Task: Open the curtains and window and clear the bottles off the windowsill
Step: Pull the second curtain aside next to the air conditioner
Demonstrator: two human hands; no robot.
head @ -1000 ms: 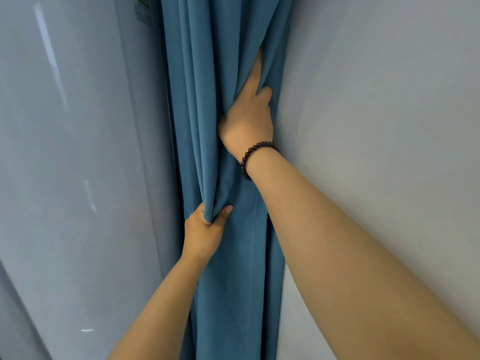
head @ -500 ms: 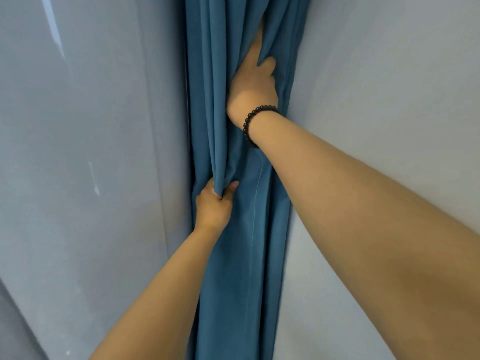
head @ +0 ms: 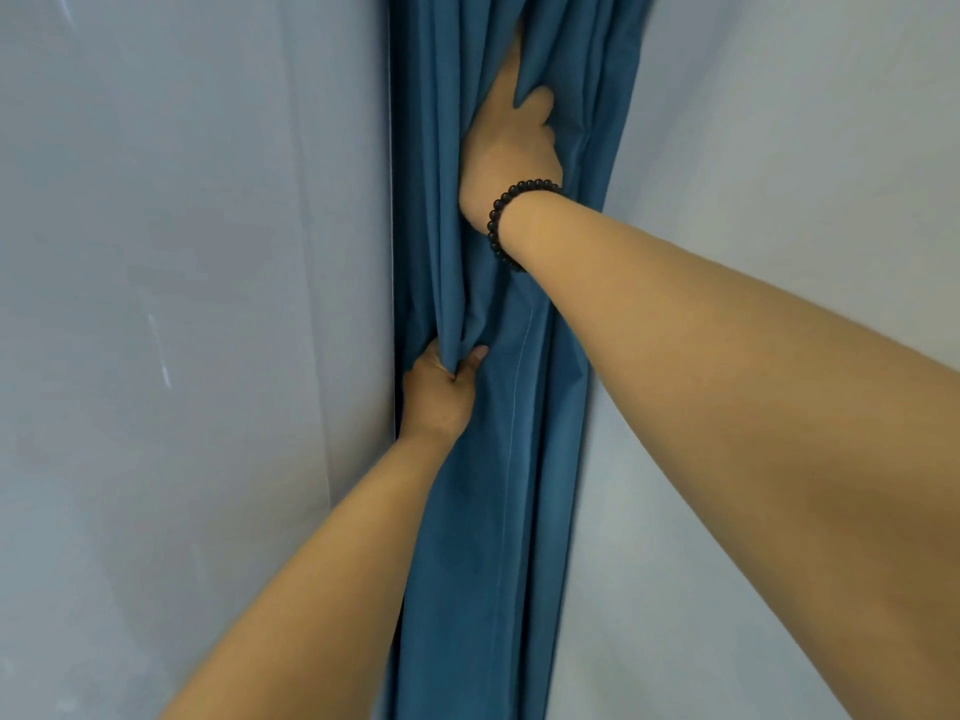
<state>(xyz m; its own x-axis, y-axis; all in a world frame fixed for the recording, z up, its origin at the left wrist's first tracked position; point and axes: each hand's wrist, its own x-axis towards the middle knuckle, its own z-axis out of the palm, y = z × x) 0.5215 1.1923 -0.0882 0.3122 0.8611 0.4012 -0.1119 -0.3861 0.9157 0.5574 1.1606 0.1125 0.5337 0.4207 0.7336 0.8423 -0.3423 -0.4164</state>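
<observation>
in the corner between two pale walls, the blue curtain (head: 467, 511) hung bunched into narrow folds. the left hand (head: 439, 394) was clamped on a pinch of fabric low down, thumb over the fold. higher up, the right hand (head: 511, 148), with a dark bead bracelet (head: 501, 220) at its wrist, pressed into the folds, fingers hidden, so its grip could not be told.
</observation>
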